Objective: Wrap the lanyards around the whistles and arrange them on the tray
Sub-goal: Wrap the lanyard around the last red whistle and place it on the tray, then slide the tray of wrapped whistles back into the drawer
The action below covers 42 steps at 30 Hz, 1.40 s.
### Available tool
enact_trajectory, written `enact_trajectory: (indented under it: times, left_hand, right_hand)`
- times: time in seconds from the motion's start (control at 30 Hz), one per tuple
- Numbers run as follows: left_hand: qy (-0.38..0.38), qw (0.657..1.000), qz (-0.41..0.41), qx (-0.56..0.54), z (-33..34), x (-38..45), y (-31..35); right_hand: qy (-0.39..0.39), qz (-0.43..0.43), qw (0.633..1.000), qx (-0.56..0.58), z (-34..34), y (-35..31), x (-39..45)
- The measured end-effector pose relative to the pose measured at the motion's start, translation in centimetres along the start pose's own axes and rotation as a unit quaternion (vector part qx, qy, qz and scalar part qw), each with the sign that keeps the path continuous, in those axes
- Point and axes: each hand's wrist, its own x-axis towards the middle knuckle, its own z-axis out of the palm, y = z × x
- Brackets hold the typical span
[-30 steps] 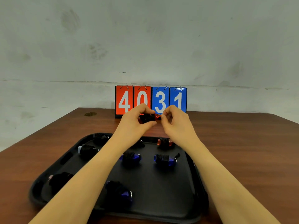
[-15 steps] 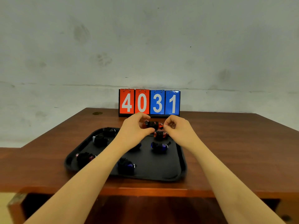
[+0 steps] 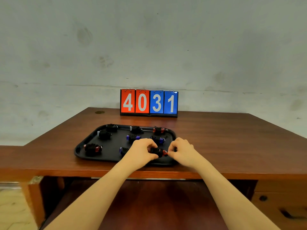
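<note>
A black tray (image 3: 86, 143) lies on the brown table and holds several whistles wound in black lanyard. Among them are a red one (image 3: 92, 148) at the front left and a blue one (image 3: 132, 137) in the middle. My left hand (image 3: 143, 151) and my right hand (image 3: 182, 151) both pinch a red whistle wrapped in black lanyard (image 3: 159, 152). They hold it low over the tray's front right corner. I cannot tell whether it touches the tray. Another blue whistle (image 3: 123, 150) is partly hidden behind my left wrist.
A flip scoreboard (image 3: 149, 103) reading 4031 stands at the back of the table (image 3: 224, 143) against the wall. The table's front edge is close below my wrists. A drawer unit (image 3: 280, 201) with a handle sits under the table on the right.
Both hands have come down and toward me with the red whistle, from in front of the scoreboard to the tray's front right corner. The camera has pulled back and now shows the table's front edge.
</note>
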Motion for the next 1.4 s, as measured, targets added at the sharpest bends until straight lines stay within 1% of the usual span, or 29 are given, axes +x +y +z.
enact_trajectory:
  times: [0.23,0.33,0.4,0.5,0.57,0.63,0.77,0.87,0.93,1.0,1.13,1.2,1.4]
  left_hand:
    - [-0.007,1.000,-0.004,0.008,0.8,-0.2,-0.3]
    - [-0.004,1.000,-0.002,-0.010,0.6,-0.7,-0.2]
    - [0.021,1.000,-0.009,-0.017,0.3,-1.1,-0.3]
    - [0.092,0.995,-0.028,-0.009,-0.7,-1.5,-1.1]
    - [0.151,0.987,-0.053,0.006,-1.7,-1.6,-1.8]
    - [0.193,0.976,-0.095,0.030,-3.0,-1.8,-2.8]
    - [0.222,0.956,-0.163,0.098,-5.1,-2.3,-4.9]
    - [0.215,0.938,-0.231,0.141,-6.8,-2.8,-6.7]
    - [0.191,0.929,-0.277,0.152,-7.8,-3.2,-8.2]
    - [0.167,0.925,-0.307,0.150,-8.2,-3.4,-9.7]
    - [0.136,0.926,-0.334,0.112,-8.4,-3.3,-11.3]
    - [0.129,0.930,-0.331,0.098,-8.4,-3.0,-11.8]
    - [0.110,0.927,-0.327,0.147,-8.6,-2.1,-12.5]
  right_hand:
    - [0.013,0.031,0.999,-0.012,0.8,-0.4,-0.4]
    - [0.032,0.052,0.998,0.018,1.0,-0.5,-0.5]
    - [0.053,0.087,0.994,0.047,1.2,-0.8,-0.6]
    - [0.060,0.156,0.981,0.094,1.9,-1.9,-0.5]
    - [0.055,0.201,0.972,0.112,2.3,-2.7,-0.4]
    - [0.052,0.225,0.966,0.114,2.8,-3.7,-0.2]
    - [0.074,0.259,0.957,0.110,3.4,-4.6,0.3]
    - [0.077,0.266,0.956,0.099,3.5,-4.7,0.7]
    - [0.078,0.264,0.956,0.101,3.5,-4.5,0.9]
    - [0.081,0.262,0.957,0.094,3.6,-4.3,1.2]
    - [0.078,0.261,0.959,0.072,3.6,-4.0,1.9]
    - [0.072,0.257,0.962,0.063,3.6,-3.8,2.1]
    - [0.067,0.247,0.966,0.034,3.4,-3.4,3.2]
